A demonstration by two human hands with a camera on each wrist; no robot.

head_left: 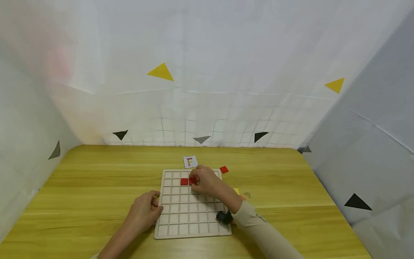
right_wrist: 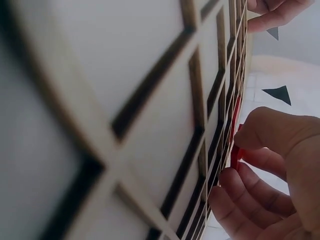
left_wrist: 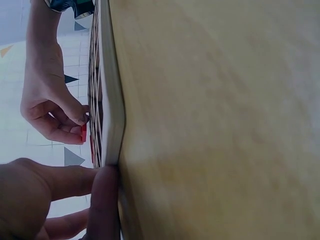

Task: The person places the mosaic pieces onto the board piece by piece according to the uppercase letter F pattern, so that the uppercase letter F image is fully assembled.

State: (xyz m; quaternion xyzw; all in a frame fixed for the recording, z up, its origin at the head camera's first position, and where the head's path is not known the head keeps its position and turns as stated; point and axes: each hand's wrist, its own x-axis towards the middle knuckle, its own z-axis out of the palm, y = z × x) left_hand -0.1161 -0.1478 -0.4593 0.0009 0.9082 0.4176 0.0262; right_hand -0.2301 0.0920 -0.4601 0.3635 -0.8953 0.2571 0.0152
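Observation:
A pale wooden grid board (head_left: 194,237) with raised square cells lies on the table. My left hand (head_left: 142,212) holds its left edge, with thumb and finger at the rim (left_wrist: 112,125) in the left wrist view. Over the board's upper part, my right hand (head_left: 207,181) pinches a red square tile (head_left: 192,180) between thumb and fingers. In the right wrist view this held tile (right_wrist: 236,156) is tilted close to the grid. Just left of it, another red tile (head_left: 184,181) sits in a cell of the second row.
Behind the board lies a small pattern card (head_left: 190,162) with a coloured figure on a grid. A loose red tile (head_left: 224,169) is off its top right corner. Yellow (head_left: 236,191) and orange pieces (head_left: 242,197) show partly behind the right forearm. White sheets (head_left: 226,72) enclose the table (head_left: 97,180).

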